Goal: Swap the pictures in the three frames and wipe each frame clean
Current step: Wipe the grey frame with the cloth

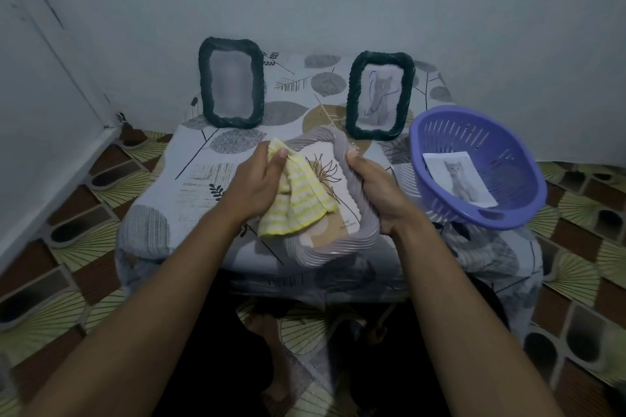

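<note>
- Left hand (261, 183) is bunched round a yellow-and-white striped cloth (301, 200). The fingers are curled in tight, the thumb is pinching the top fold, and the cloth is pressed on the face of the pale grey frame (325, 247).
- Right hand (379, 193) clamps that frame's right edge, thumb up on the rim and fingers wrapped under the ribbed border.
- The grey frame is held tilted, off the table (189, 179), over its near edge between the two hands.
- Its picture, a line drawing of a plant (328, 169), is half covered by the cloth. There's a tiny line of print low on it, too small to read.
- At the back, two dark green frames stand upright by the wall. The left one (203, 85) shows only a blur, and the right one (352, 98) shows a grey cat (381, 95).
- A purple slotted basket (501, 152) sits on the table's right, with a loose cat print (460, 181) lying inside.
</note>
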